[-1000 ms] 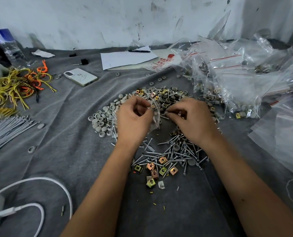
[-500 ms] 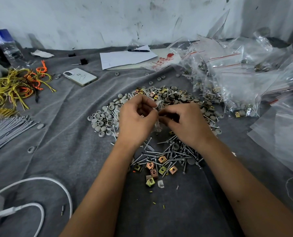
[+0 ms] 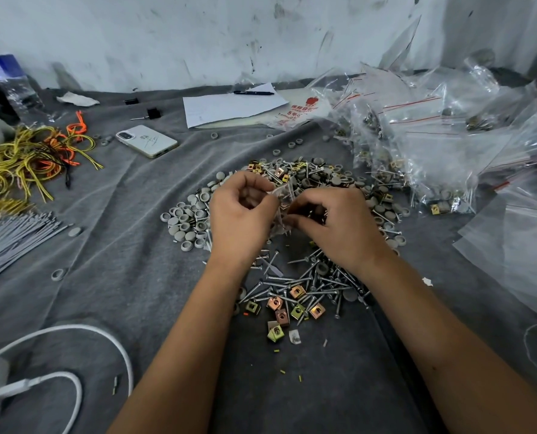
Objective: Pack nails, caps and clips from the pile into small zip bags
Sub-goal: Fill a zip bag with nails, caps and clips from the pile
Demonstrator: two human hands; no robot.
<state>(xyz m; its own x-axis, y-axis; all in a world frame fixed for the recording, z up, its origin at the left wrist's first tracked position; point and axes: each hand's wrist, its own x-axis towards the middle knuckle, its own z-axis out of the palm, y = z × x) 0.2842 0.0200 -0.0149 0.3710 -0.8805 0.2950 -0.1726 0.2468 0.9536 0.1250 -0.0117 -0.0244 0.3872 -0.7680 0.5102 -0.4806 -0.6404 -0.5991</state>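
both hands work over the middle of the pile (image 3: 292, 233). left hand (image 3: 242, 220) has fingers curled, pinching the edge of a small zip bag (image 3: 284, 195), prob to keep the mouth up and steady. right hand (image 3: 333, 227) is curled too, fingertips at the bag's other side; looks like it's gripping the bag or feeding bits in, can't tell which. bag contents hard to read, some dark bits inside.

pile sits on the grey cloth (image 3: 120, 245), sorted roughly: caps (image 3: 185, 220) to the left, nails (image 3: 307, 283) nearest the person, clips (image 3: 292, 311) at the near edge, so each kind is a short reach from the bag. filled bags (image 3: 417, 158) heap to the right, w/ flat empty bags (image 3: 517, 252) nearer, handy for the right hand.

off to the side: phone (image 3: 146, 140), paper (image 3: 232, 108) w/ pen (image 3: 253, 93), yellow wires (image 3: 19, 164), grey ties (image 3: 13, 236), white cable (image 3: 73, 339).

judging by the pile left, plenty still to pack.
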